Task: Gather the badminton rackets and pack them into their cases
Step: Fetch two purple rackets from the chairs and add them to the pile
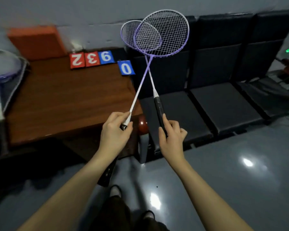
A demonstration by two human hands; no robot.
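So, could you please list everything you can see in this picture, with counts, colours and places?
Purple-framed badminton rackets: two, white strings, held up with shafts crossed above the table's right edge.
Rackets at the far left edge: blurred, at least one, purple frame; count unclear.
Brown wooden table: one, left of centre.
Number cards: four, two red (2, 3), two blue (9, 0), along the table's far edge.
Orange box: one, at the table's back left.
Black padded seats: a row, right of the table.
Grey glossy floor: below.
Left hand: grips one racket where shaft meets handle.
Right hand: grips the other racket's black handle.
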